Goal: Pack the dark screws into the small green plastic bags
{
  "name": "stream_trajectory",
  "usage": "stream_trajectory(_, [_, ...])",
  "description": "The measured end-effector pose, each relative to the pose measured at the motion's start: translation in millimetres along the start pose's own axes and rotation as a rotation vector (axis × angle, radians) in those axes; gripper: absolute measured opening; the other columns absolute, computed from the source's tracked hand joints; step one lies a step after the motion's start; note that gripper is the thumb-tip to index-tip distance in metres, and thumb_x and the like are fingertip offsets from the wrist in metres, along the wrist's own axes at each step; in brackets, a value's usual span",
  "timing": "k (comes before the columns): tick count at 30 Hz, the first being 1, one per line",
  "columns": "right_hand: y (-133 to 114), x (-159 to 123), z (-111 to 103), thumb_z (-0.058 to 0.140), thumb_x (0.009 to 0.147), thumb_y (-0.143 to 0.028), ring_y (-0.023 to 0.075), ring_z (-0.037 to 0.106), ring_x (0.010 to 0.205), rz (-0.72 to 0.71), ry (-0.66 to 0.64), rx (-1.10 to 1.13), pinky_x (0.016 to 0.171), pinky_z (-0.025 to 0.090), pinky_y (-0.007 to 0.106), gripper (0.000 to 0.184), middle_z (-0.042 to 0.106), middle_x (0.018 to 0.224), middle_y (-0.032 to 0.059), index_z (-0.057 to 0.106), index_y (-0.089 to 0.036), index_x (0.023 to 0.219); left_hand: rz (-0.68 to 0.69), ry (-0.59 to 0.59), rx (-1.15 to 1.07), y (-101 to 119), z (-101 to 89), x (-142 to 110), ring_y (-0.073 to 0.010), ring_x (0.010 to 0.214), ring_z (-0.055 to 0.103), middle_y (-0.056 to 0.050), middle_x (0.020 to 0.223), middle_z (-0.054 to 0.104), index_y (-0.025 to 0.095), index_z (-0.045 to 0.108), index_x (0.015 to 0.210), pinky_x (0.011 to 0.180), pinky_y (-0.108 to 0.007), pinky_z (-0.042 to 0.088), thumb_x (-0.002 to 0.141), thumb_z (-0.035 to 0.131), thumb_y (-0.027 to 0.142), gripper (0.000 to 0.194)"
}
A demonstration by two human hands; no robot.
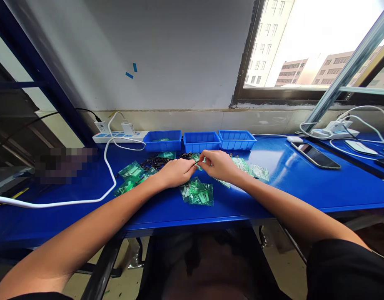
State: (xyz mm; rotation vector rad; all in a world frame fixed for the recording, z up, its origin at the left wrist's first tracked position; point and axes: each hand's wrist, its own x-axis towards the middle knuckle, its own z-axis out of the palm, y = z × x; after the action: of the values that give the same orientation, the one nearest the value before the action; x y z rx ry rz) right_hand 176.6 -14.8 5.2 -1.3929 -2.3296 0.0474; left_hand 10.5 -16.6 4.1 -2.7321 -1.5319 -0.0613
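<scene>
My left hand (177,172) and my right hand (219,165) meet above the middle of the blue table, fingertips pinched close together. Something small and dark shows between them, too small to name. Beneath my hands lie small green clear plastic bags (201,195) with pale slender pieces inside. More green bags (131,171) are to the left of my left hand, beside a heap of small dark screw-like pieces (155,162). Other bags (259,171) lie to the right, past my right wrist. My hands partly hide a second dark heap (186,156).
Three blue bins stand along the back: left (162,144), middle (202,146) and right (237,143). A white cable (108,166) runs from a power strip (138,136) across the table's left side. A phone (315,155) lies at right, near another power strip (332,130).
</scene>
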Motion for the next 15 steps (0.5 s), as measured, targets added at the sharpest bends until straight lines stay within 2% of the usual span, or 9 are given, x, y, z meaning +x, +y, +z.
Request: stream_trajectory(15, [-2.6, -0.7, 1.5, 0.052, 0.083, -0.028, 0.0128, 0.055, 0.066, 0.031, 0.003, -0.022, 0.054, 0.024, 0.023, 0.015, 0.064, 0.07, 0.0009, 0.064, -0.019, 0.088, 0.017, -0.007, -0.01, -1.5, 0.7, -0.3, -0.0244, 0.08, 0.064, -0.007, 0.084, 0.067, 0.02, 0.053, 0.081, 0.062, -0.03, 0.042, 0.094, 0.023, 0.038, 0.037])
